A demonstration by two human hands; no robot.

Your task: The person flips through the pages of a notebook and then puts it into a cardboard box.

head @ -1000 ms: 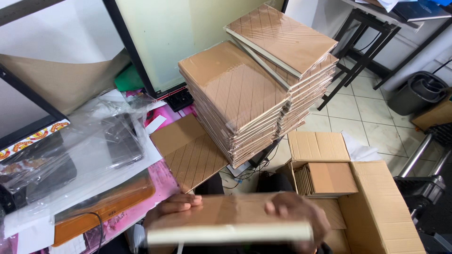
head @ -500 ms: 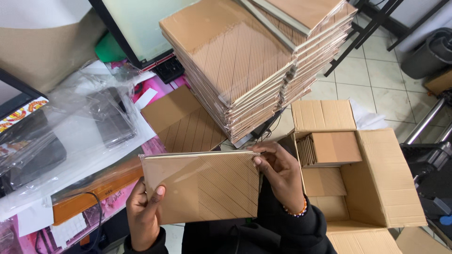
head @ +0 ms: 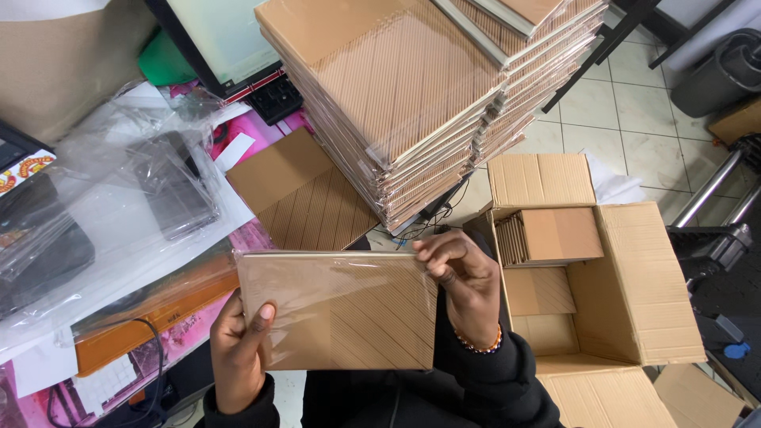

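Both hands, the left hand [head: 238,349] and the right hand [head: 464,289], are clamped on a flat brown plastic-wrapped cardboard booklet [head: 341,313] beside an open brown cardboard box [head: 634,293].

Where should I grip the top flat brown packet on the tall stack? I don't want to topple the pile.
Take the top packet by its long, thin edge, coming from the open floor side, fingers under and thumb on top. It lies flat and askew, overhanging the stack below.

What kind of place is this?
Probably a small packing workroom: a tall stack of wrapped brown flat boxes, an open cardboard carton partly filled with them, and a cluttered desk with a monitor.
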